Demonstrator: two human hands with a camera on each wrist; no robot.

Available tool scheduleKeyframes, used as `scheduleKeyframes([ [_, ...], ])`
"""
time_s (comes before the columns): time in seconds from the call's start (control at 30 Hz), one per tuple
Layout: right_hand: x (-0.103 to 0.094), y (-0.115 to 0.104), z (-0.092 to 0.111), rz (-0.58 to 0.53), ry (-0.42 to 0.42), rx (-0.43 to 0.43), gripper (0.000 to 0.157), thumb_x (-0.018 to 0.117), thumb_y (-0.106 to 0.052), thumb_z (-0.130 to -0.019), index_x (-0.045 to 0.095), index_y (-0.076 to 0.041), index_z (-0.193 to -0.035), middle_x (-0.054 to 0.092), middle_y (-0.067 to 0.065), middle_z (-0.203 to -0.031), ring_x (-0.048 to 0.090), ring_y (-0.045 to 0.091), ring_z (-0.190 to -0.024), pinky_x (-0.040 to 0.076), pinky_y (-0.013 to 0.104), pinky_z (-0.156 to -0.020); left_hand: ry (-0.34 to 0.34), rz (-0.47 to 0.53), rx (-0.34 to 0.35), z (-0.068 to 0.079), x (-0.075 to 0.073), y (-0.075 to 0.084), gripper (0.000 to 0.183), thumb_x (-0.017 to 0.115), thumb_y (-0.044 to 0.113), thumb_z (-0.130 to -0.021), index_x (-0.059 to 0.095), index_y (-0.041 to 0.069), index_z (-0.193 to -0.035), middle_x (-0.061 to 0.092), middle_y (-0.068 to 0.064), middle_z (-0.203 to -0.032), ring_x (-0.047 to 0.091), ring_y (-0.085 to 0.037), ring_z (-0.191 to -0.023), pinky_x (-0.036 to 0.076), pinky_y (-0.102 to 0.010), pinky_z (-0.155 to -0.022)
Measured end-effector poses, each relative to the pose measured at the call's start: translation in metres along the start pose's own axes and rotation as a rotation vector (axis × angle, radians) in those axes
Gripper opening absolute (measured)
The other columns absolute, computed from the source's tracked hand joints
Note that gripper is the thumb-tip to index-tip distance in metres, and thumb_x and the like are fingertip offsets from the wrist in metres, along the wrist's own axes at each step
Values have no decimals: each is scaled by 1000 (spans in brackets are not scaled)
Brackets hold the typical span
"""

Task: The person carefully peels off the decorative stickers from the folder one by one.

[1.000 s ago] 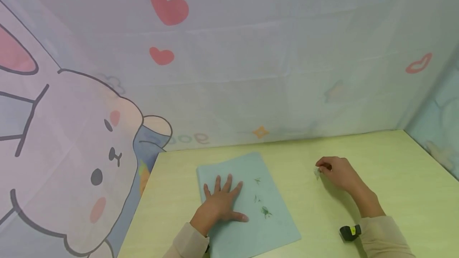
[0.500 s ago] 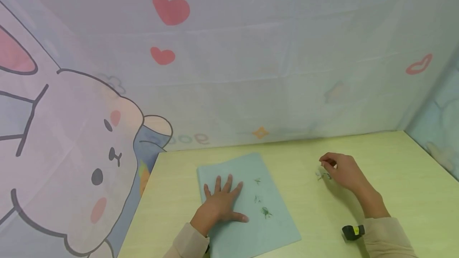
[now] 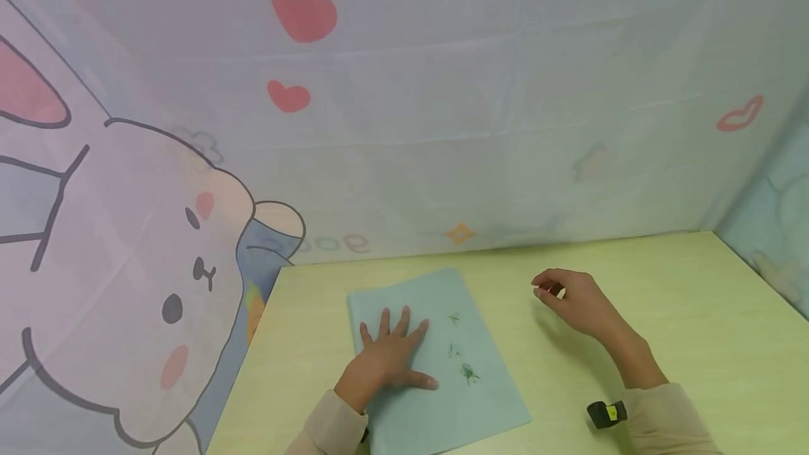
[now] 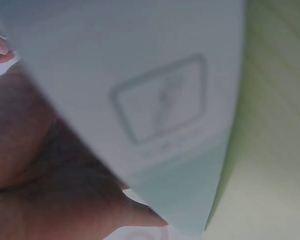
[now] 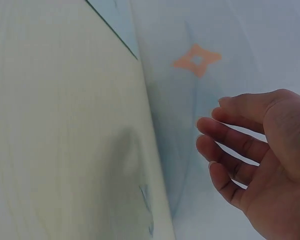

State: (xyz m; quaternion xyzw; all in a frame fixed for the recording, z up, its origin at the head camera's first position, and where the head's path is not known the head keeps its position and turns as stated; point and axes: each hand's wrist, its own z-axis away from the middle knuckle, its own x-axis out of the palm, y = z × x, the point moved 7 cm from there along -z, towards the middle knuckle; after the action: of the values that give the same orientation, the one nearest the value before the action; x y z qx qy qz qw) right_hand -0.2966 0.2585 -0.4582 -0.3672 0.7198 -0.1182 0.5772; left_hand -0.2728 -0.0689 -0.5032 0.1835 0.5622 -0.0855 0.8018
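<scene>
My left hand [image 3: 387,360] lies spread on a pale blue booklet [image 3: 480,409], its fingers straight. Small dark green plant-like marks [image 3: 469,373] show on the booklet, right of the thumb. In the left wrist view, the booklet's page [image 4: 160,30] bends close to the camera and bears a printed rounded frame. My right hand [image 3: 576,300] hovers over the table to the booklet's right, fingers loosely curled. The right wrist view shows nothing between the fingers of that hand [image 5: 270,150]. Thin blue strokes [image 5: 146,197] show on the tabletop near its shadow; what they belong to is unclear.
The pale yellow-green table [image 3: 695,314] reaches back to a hanging cloth [image 3: 411,181] printed with hearts and a large rabbit [image 3: 145,251]. A black device with a yellow label [image 3: 607,413] sits at the right wrist.
A small clear piece with dark marks, at my right fingers earlier, no longer shows in the head view. The right hand shifted slightly right, then left. My left hand stays in place.
</scene>
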Motion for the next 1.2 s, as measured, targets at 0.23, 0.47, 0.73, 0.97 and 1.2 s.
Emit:
scheduleKeyframes([
  [0.23,27,-23,-4,-64,-57,-65,21,73,-12,-101,74,-1,-119,71,-5,-98,65,14,-86,53,31,-69,-8,-3,40,-4,-4,-1,110,81,71,-79,35,25,-168,15,-12,-177,3,-47,-161,6,-81,-117],
  [0.47,55,-35,-7,-73,-130,-117,26,75,-16,-101,73,0,-122,67,-3,-100,61,10,-84,53,31,-71,-11,7,107,-5,-6,3,115,86,69,-75,36,21,-167,20,-8,-176,6,-43,-162,8,-79,-118],
  [0.73,80,-47,-10,-83,-170,-130,20,77,-12,-97,75,0,-113,66,0,-96,62,15,-84,53,31,-71,12,16,134,1,-16,11,111,79,73,-80,35,21,-168,17,-9,-177,8,-44,-162,15,-76,-119],
  [0.97,97,-54,-13,34,-147,-131,25,82,-12,-91,76,0,-112,65,5,-99,61,18,-86,53,36,-77,89,38,135,3,-20,16,100,73,74,-86,40,24,-165,23,-11,-175,17,-47,-160,25,-79,-114],
  [1.2,101,-58,-11,82,-145,-144,24,85,-15,-90,77,-2,-109,63,4,-101,54,14,-84,52,38,-77,152,4,184,-5,-40,33,93,69,73,-90,40,27,-165,30,-7,-173,27,-39,-158,31,-72,-116],
])
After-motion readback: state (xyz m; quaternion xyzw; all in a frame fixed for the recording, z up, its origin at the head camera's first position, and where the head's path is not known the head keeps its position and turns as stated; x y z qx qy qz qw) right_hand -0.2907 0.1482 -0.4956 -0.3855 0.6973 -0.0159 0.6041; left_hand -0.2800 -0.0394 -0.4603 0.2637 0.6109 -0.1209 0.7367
